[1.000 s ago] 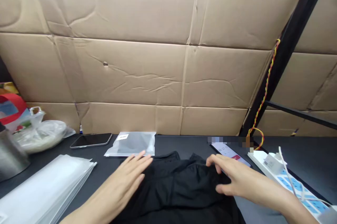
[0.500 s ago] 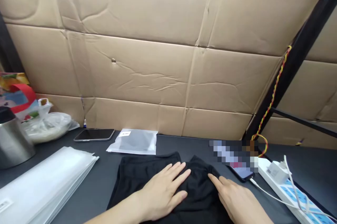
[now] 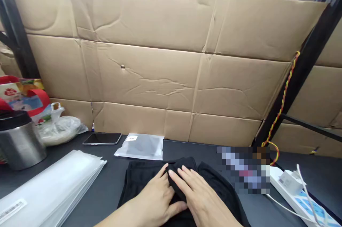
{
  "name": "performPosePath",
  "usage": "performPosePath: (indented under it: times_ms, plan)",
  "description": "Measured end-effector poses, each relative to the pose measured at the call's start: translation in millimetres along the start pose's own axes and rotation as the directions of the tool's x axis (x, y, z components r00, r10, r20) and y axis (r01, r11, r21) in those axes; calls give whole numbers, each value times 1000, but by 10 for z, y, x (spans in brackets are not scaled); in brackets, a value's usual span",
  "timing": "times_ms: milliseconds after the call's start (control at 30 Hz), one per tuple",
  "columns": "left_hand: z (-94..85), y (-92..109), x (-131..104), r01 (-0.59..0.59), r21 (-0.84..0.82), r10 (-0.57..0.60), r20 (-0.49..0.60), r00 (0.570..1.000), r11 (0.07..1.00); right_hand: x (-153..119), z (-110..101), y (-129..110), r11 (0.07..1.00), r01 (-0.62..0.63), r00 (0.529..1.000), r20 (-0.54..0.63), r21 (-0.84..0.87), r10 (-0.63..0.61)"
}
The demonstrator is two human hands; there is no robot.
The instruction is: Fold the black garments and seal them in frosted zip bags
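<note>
Black cloth (image 3: pixel 227 188) lies partly folded on the dark table at the bottom centre, with part of it hidden under my hands. On its left portion rests my left hand (image 3: pixel 157 198), fingers spread and partly covered by a raised fold. My right hand (image 3: pixel 200 195) is close beside it, its extended fingers lying over that fold. The two hands meet near the middle of the cloth. Just behind the cloth is a flat frosted plastic bag (image 3: pixel 145 147) with a small white label.
A stack of frosted bags (image 3: pixel 53 188) lies left. Behind are a steel flask (image 3: pixel 22 145), a tied plastic bag (image 3: pixel 60 129) and a dark-screened phone (image 3: pixel 102 138). A power strip (image 3: pixel 307 198) with cables is right. A cardboard wall (image 3: pixel 149 70) rises behind.
My right hand has moved left from the cloth's right side to beside my left hand, and a fold of cloth now lies over part of my left fingers. The view has shifted slightly.
</note>
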State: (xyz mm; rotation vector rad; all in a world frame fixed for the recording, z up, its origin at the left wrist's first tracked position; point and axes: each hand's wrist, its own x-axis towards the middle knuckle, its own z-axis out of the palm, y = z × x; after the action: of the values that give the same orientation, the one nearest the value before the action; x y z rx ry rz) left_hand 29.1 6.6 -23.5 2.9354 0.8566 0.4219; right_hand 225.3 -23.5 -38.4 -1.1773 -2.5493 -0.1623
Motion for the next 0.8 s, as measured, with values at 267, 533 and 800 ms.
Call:
performPosePath:
  times_ms: [267,533,800]
  plan:
    - [-329,-390,-1042,289,202,-285,-50,957,936,11,-44,62,983,7,1000,-13,182,-4]
    - [-118,-592,-1468,372,86,-366,-78,927,924,-1,-161,312,727,-639,768,165,250,619]
    - [-123,-539,-1355,373,41,-367,-109,924,927,133,-11,398,658,-519,819,97,545,565]
